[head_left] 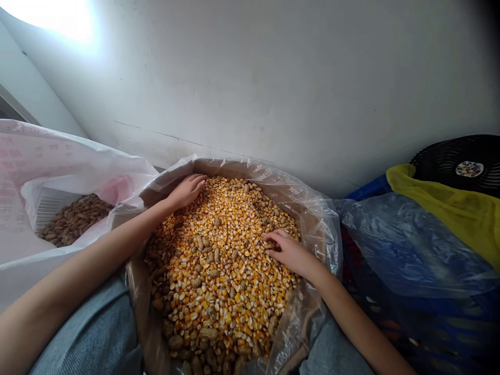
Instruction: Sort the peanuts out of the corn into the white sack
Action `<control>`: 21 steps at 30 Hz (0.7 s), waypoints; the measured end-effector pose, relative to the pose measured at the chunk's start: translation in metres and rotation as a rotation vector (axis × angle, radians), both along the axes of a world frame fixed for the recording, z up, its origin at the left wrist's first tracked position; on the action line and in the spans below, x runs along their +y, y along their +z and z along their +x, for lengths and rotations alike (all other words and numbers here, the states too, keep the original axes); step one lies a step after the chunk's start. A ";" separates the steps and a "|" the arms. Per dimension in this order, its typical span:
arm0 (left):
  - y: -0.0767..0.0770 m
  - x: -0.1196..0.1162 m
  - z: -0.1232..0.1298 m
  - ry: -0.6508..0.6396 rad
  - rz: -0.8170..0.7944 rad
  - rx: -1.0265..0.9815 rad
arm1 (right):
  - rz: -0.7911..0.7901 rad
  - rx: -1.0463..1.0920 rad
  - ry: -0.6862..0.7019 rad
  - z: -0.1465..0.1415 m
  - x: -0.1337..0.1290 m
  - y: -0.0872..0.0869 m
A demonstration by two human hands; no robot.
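Observation:
A large box lined with a clear plastic bag [331,229] stands between my knees. Loose yellow corn kernels [242,276] fill it, with several unshelled peanuts [209,333] scattered among them, thickest near the front and at the far right. My left hand [188,190] lies at the far left inside the box, fingers stretched out together over the corn and peanuts by the wall. On the right side of the heap, my right hand [291,252] has its fingers curled at the surface. Something small and brown shows between thumb and fingers, too unclear to name.
To the left, an open white sack [128,172] with pink print holds brown nuts [76,219]. A pale wall [253,88] rises behind the box. On the right are a blue crate [449,328], clear plastic [422,245], yellow mesh cloth [449,208] and a black fan [457,161].

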State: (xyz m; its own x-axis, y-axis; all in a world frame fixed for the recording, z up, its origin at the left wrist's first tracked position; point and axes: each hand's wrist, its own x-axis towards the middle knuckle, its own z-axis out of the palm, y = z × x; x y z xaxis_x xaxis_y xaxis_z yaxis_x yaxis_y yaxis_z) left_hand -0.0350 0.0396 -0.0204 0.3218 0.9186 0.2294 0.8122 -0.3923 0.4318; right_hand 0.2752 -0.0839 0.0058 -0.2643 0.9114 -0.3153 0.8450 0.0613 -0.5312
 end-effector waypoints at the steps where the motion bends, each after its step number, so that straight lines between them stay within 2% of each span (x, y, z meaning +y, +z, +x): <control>1: 0.002 0.000 -0.004 0.005 -0.006 -0.031 | 0.007 -0.027 0.024 0.000 0.000 -0.001; 3: 0.004 0.001 -0.013 -0.020 -0.019 -0.052 | 0.026 -0.058 0.053 0.000 0.000 -0.001; 7: 0.003 0.000 -0.022 -0.201 0.025 0.000 | -0.006 -0.007 0.080 -0.002 0.000 0.003; 9: 0.001 -0.001 -0.023 -0.244 0.059 0.036 | -0.022 0.029 0.072 -0.002 0.001 0.004; 12: 0.000 -0.003 -0.023 -0.236 0.074 0.060 | 0.000 0.075 0.013 -0.002 0.002 0.005; 15: 0.001 -0.004 -0.024 -0.194 0.084 0.100 | 0.032 0.174 -0.102 -0.001 0.004 0.007; 19: 0.003 -0.005 -0.026 -0.159 0.116 0.186 | -0.030 0.428 -0.271 -0.004 0.002 0.014; 21: 0.004 -0.006 -0.025 -0.128 0.109 0.149 | -0.096 0.602 -0.350 -0.007 0.003 0.021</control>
